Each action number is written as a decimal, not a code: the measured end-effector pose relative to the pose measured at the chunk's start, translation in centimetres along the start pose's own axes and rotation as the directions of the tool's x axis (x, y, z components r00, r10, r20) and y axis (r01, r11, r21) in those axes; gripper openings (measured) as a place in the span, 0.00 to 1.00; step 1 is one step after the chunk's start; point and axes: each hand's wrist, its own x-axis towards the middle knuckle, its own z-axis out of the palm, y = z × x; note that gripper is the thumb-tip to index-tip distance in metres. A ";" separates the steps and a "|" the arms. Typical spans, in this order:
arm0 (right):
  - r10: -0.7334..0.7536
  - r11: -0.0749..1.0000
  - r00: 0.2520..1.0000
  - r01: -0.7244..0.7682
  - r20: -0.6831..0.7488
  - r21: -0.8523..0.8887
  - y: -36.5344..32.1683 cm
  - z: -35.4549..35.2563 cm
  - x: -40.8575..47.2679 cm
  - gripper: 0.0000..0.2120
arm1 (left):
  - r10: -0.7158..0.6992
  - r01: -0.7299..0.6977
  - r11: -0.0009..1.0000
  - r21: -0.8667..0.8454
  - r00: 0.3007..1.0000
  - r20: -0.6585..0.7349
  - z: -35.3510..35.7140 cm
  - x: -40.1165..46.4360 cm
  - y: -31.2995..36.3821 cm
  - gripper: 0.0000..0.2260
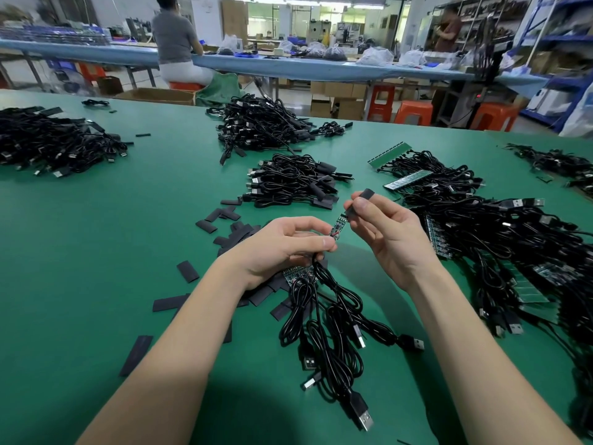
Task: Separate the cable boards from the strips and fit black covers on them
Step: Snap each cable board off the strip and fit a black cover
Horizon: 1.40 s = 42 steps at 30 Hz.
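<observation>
Left hand (282,248) pinched a small cable board (337,227) between thumb and forefinger above the green table (128,252), its black cable (324,303) hanging down toward 6 o'clock. Right hand (385,232) pinched a black cover (359,203) just at 1 o'clock of the board's tip — touching or not, couldn't tell. Loose covers (187,271) lay scattered at 9 o'clock of the hands, finished cables (295,184) at 12 o'clock, uncut strips (407,179) with cables at 2 o'clock.

matt green table (128,220), glossy black cables (324,319), matt black covers (187,271), shiny metal plugs (365,420).
</observation>
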 end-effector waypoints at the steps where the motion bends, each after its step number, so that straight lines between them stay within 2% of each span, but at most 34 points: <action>1: -0.003 1.000 1.000 0.003 0.000 -0.008 0.0 0.0 0.0 0.06 | 0.001 -0.001 1.000 -0.001 1.000 -0.002 0.0 0.0 0.0 0.05; 14: -0.018 0.999 0.999 0.017 0.035 0.028 0.8 -0.1 -0.2 0.06 | 0.007 -0.007 1.000 0.005 1.000 0.004 0.0 -0.3 0.1 0.04; 24: -0.027 0.999 0.993 0.022 0.111 0.046 0.9 -0.2 -0.3 0.07 | 0.026 -0.025 0.999 -0.023 0.997 0.071 -0.1 -0.5 0.4 0.05; 31: -0.037 0.998 0.993 0.030 0.110 0.060 1.0 0.0 -0.3 0.07 | 0.037 -0.033 0.998 -0.045 0.994 0.099 -0.3 -0.5 0.3 0.04; 36: 0.029 1.000 0.990 -0.030 0.137 0.006 0.8 -0.1 -0.3 0.07 | 0.022 -0.023 1.000 0.002 0.994 0.109 -0.3 -0.7 0.4 0.08; 42: 0.095 0.995 0.980 -0.090 0.177 -0.036 0.9 -0.5 -0.4 0.08 | 0.007 -0.010 1.000 0.024 0.994 0.106 -0.5 -0.8 0.5 0.07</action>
